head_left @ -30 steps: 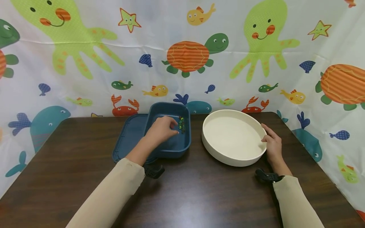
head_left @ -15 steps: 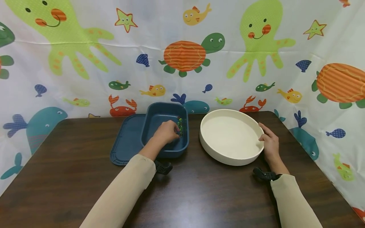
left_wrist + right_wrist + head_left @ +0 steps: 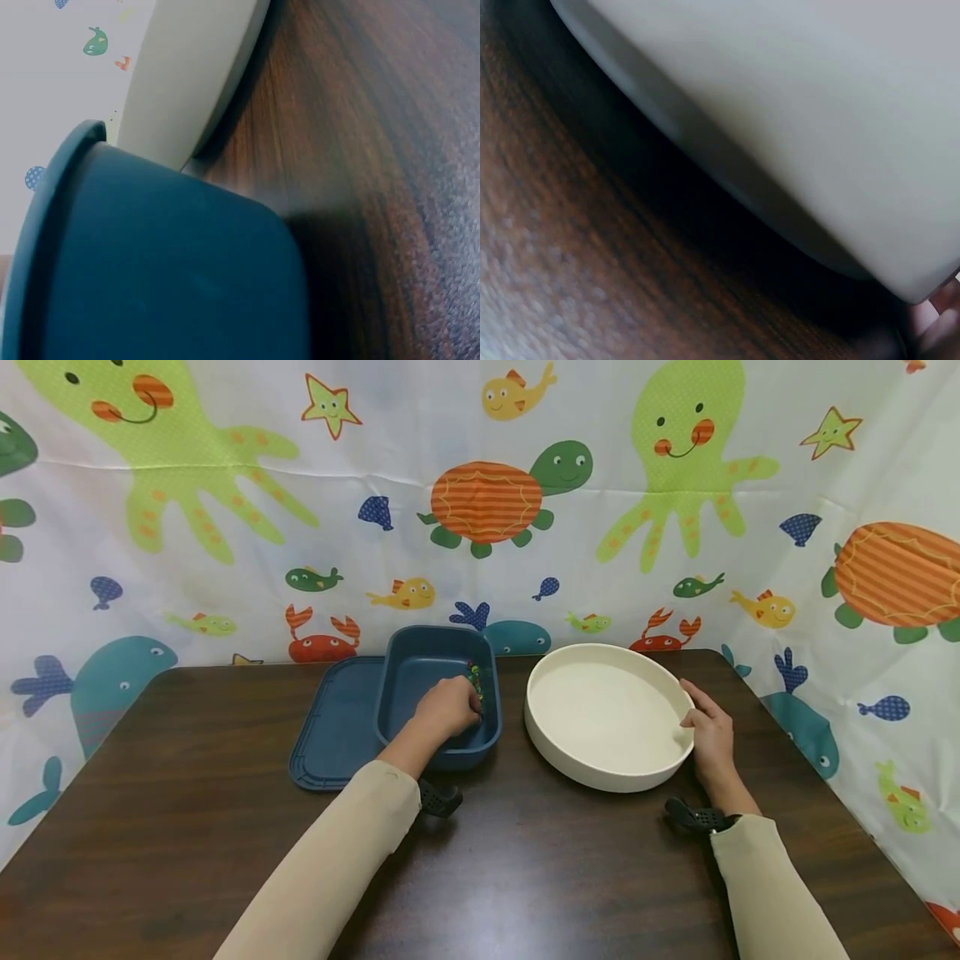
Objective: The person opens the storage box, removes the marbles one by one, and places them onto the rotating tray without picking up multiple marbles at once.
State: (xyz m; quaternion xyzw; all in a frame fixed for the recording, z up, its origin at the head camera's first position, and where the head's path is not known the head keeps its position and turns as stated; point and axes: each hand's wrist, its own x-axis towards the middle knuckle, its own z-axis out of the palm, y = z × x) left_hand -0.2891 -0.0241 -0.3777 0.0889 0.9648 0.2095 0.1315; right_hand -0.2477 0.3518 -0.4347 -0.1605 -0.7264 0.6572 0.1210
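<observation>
So my left hand (image 3: 448,706) is down inside the blue bin (image 3: 450,762), over at its right side, right by a little row of green and red bits (image 3: 476,673). Those bits lie along the bin's right wall, and my hand covers the near end of the row. The fingers are curled downward, but whether they're pinching a bit I honestly can't tell (the wrist cam only gets the bin's outer wall, thanks a lot).

My right hand (image 3: 714,739) has the right rim of the cream dish (image 3: 609,714) pinched, thumb over the edge and fingers along the outside. The dish sits flat on the bench (image 3: 180,793), just beside the bin. On the bin's other side there's a flat blue lid (image 3: 333,727).

I'd call this step getting at the bits, with the dish hand just steadying. Next move, I reckon, calls for a small fingertip pinch on one bit, then a straight lift that clears the bin wall without raking the rest of the row.
</observation>
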